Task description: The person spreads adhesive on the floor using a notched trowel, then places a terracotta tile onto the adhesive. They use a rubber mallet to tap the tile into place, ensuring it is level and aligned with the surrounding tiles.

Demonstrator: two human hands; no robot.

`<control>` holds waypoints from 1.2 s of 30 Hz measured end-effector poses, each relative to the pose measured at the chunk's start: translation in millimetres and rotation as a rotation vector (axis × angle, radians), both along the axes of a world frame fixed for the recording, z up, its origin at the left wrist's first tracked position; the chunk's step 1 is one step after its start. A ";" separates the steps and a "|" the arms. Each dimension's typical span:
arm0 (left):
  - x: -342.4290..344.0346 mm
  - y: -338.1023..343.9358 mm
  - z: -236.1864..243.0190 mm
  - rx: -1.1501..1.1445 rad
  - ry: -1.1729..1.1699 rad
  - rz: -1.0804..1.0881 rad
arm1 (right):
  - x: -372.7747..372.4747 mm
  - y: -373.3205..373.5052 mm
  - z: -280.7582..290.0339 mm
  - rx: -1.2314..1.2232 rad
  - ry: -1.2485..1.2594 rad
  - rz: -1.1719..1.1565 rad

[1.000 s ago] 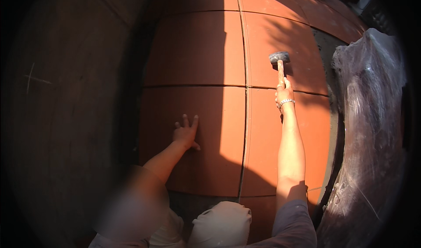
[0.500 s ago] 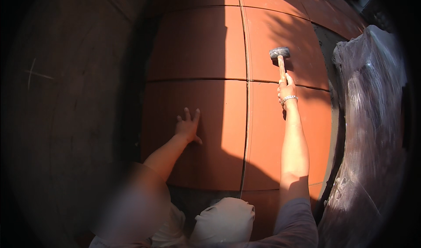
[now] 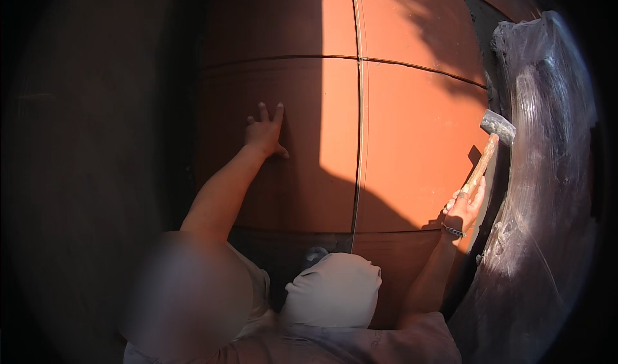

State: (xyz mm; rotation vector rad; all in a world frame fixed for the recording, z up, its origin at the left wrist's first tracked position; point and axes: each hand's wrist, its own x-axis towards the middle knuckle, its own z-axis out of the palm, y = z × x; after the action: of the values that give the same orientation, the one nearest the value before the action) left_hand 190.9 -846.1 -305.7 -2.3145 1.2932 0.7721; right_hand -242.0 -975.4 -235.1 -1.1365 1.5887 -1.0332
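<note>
My right hand (image 3: 465,208) grips the wooden handle of a mallet (image 3: 486,153) with a pale grey, worn head. It is held over the right edge of a large terracotta floor tile (image 3: 412,132), the head pointing away from me. My left hand (image 3: 265,134) rests on the neighbouring tile (image 3: 257,190) to the left, in shadow. Its fingers are spread and nothing is in it. A narrow joint with a thin line beside it runs between the two tiles.
On the right stands a bulky stack wrapped in clear plastic film (image 3: 541,171), with a dark gap along the tiles. More terracotta tiles (image 3: 270,16) lie farther off. A dark surface (image 3: 96,171) stretches to the left. My light-clad knee (image 3: 335,290) is near the bottom.
My right hand has drawn the mallet back toward me and to the right, toward the tile's outer edge. The view has shifted, while my left hand stays spread on its tile.
</note>
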 end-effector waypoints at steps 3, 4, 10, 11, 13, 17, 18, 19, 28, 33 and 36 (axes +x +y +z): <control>-0.7 0.8 -3.2 -0.006 -0.002 0.014 | 0.3 42.6 -17.4 0.143 0.005 -0.051; -1.2 1.3 -3.5 -0.008 0.001 0.015 | 5.2 56.5 -26.2 0.174 0.000 -0.075; -2.5 4.6 -3.6 -0.043 -0.009 0.002 | -16.5 59.4 -20.8 0.464 0.104 0.121; -2.2 4.3 -4.0 -0.048 -0.017 0.001 | -18.8 58.9 -19.7 0.451 0.094 0.104; -2.0 4.8 -5.4 -0.051 -0.031 0.001 | -19.3 63.8 -18.6 0.430 0.100 -0.006; -1.6 3.4 -8.3 -0.037 -0.026 0.005 | 6.7 96.5 -25.7 0.322 0.234 0.119; -1.0 2.7 -8.6 -0.044 -0.030 0.009 | 9.8 96.7 -23.7 0.487 0.175 0.228; -1.3 3.2 -8.7 -0.048 -0.028 0.011 | 10.1 96.0 -20.1 0.464 0.184 0.184; -1.3 5.6 -10.5 -0.078 -0.049 -0.009 | -5.8 111.0 -10.1 0.454 0.121 0.110; -1.4 7.9 -8.3 -0.091 -0.054 -0.024 | -17.1 112.7 -12.2 0.512 0.139 0.279; 1.6 8.2 -6.8 -0.094 -0.024 -0.030 | -24.5 106.3 -15.2 0.521 0.156 0.341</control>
State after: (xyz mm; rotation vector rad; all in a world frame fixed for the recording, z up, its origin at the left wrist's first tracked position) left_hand 192.5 -837.9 -312.5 -2.3637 1.3783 0.6848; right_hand -266.6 -869.1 -250.3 -1.0836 1.5852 -0.2858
